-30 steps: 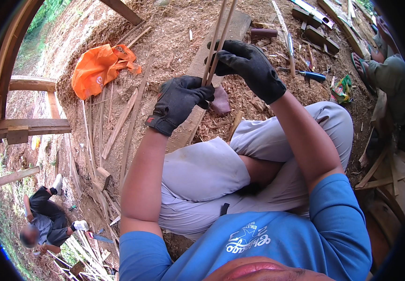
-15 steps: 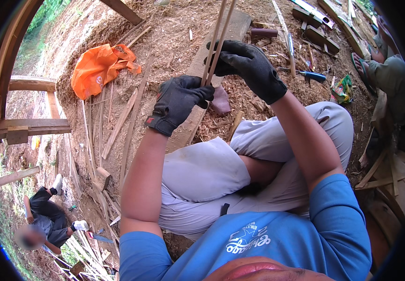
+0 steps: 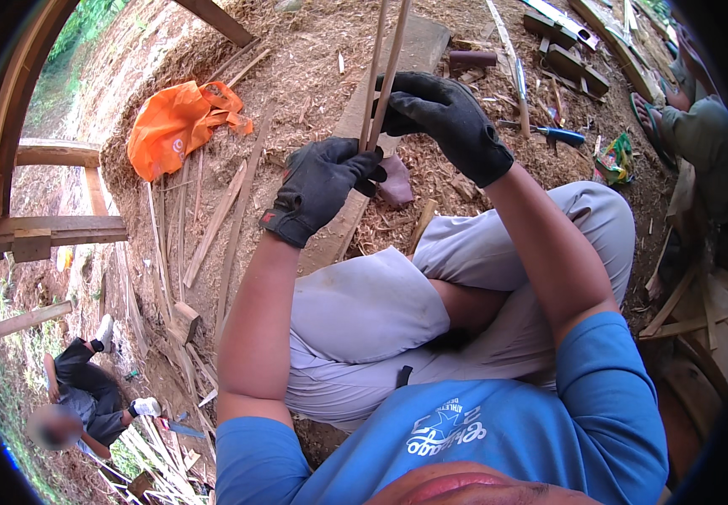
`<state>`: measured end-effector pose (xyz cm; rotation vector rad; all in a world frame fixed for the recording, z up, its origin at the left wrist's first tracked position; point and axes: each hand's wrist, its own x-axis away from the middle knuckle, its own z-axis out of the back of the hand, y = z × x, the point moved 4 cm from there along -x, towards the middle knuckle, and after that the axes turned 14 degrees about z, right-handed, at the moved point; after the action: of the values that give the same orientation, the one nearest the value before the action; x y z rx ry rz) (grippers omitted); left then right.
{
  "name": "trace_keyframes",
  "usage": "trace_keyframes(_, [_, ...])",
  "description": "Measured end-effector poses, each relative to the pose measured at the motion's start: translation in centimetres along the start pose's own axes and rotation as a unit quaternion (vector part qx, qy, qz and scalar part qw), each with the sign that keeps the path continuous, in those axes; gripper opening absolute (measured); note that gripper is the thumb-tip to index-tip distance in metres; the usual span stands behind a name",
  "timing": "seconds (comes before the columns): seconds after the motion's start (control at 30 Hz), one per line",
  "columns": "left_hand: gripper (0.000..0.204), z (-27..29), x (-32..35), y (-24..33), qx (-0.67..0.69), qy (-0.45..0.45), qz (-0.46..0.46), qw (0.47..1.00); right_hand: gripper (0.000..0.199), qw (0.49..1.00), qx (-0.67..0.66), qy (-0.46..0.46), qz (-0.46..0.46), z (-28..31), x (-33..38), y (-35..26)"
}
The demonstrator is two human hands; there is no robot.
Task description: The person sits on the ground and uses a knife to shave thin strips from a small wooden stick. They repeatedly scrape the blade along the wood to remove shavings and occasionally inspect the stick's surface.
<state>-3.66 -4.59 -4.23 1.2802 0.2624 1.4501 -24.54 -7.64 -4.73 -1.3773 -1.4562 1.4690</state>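
Observation:
Two thin wooden sticks stand nearly upright over the plank, slightly apart at their upper part. In a black glove, my left hand is closed round their lower ends. My right hand, gloved in black too, is farther up, its curled fingers against the sticks and partly behind them. Beneath my hands lies a wooden plank on the ground. A pinkish flat piece, perhaps sandpaper, lies beside the plank, close to my left fingertips.
Wood shavings and offcuts cover the ground. To the left is an orange bag. At the right lie a blue-handled tool, wooden hand planes and a green packet. One person sits far left; another's leg shows far right.
The sticks' upper ends have swung a little to the left, and the gap between them looks slightly wider. Both my hands stay in nearly the same place.

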Motion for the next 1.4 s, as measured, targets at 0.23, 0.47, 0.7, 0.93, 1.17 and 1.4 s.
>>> trace_keyframes(0.23, [0.025, -0.1, -0.2, -0.4, -0.001, -0.006, -0.008, 1.0, 0.042, 1.0, -0.003, 0.004, 0.003, 0.0, 0.0, 0.2])
trace_keyframes(0.47, [0.026, 0.0, -0.2, -0.3, -0.024, -0.005, -0.018, 1.0, 0.042, 1.0, -0.015, 0.008, -0.001, 0.1, 0.0, 0.4])
trace_keyframes(0.7, [0.028, 0.2, 0.0, -0.4, -0.023, -0.005, 0.013, 1.0, 0.042, 1.0, -0.002, -0.003, 0.006, 0.1, -0.2, 0.3])
trace_keyframes(0.93, [0.03, -0.1, 0.4, 0.6, -0.012, -0.01, 0.019, 1.0, 0.04, 1.0, -0.009, 0.009, -0.005, -0.2, 0.0, -0.3])
trace_keyframes(1.17, [0.033, -0.7, 0.3, 0.4, 0.057, -0.05, 0.031, 0.997, 0.037, 1.0, -0.005, 0.02, 0.004, -0.1, -0.1, 0.2])
trace_keyframes(1.4, [0.033, -0.7, 0.4, 0.7, 0.056, -0.054, 0.019, 0.997, 0.034, 0.999, 0.017, 0.05, -0.009, 0.1, -0.2, 0.2])
